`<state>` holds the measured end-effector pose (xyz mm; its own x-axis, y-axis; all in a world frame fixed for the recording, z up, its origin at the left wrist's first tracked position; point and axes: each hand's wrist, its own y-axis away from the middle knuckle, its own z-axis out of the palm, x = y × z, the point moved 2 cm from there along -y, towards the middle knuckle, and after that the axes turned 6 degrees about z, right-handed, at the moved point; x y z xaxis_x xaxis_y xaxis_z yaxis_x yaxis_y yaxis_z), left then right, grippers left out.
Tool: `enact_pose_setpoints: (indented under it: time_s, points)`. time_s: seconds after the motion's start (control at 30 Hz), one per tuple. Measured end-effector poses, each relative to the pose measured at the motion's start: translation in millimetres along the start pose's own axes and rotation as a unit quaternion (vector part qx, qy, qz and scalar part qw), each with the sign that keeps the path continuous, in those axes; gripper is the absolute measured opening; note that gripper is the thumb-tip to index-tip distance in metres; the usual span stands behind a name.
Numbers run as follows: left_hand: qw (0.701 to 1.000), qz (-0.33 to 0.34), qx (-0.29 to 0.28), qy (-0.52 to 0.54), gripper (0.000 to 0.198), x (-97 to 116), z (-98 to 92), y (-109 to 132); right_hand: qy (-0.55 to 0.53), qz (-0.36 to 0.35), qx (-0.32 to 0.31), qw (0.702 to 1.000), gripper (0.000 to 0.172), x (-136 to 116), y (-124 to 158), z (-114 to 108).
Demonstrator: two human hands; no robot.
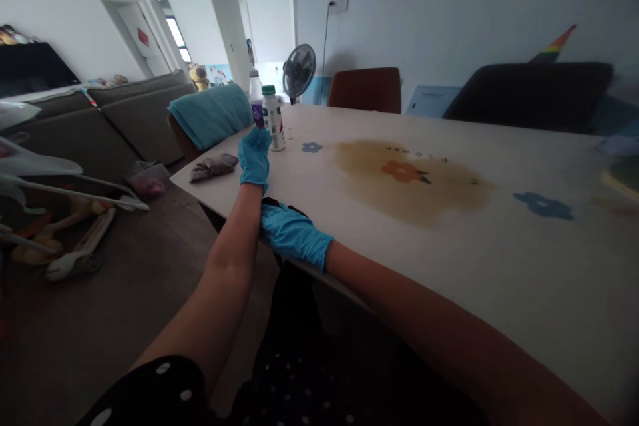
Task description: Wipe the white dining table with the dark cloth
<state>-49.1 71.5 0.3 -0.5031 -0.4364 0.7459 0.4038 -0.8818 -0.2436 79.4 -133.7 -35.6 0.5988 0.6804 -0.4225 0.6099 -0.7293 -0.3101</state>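
From the head camera, your left hand [254, 158], in a blue glove, reaches out along the table [379, 239] toward its far left corner, fingers loosely curled just beside a white bottle [273, 118] with a green cap; you cannot tell whether it touches the bottle. A second bottle [256, 101] stands right behind the first, and a crumpled grey cloth [213, 166] lies at the left edge near that hand. Your right hand [292, 233], also gloved, rests flat and released at the near edge of the table, holding nothing.
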Motion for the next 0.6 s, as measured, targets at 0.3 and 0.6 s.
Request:
enact_pose_setpoints:
  time_s: [0.3, 0.6]
  points:
    - [0.988, 0.014, -0.093, -0.124, 0.032, 52.9, 4.2, -7.1, 0.003, 0.053, -0.086, 0.995, 0.068, 24.4, 122.8, -51.4]
    - [0.938, 0.002, -0.137, -0.319, 0.006, 94.7, -103.7, 27.4, 0.04, 0.095, 0.085, 0.991, 0.099, 75.1, 258.2, -78.5]
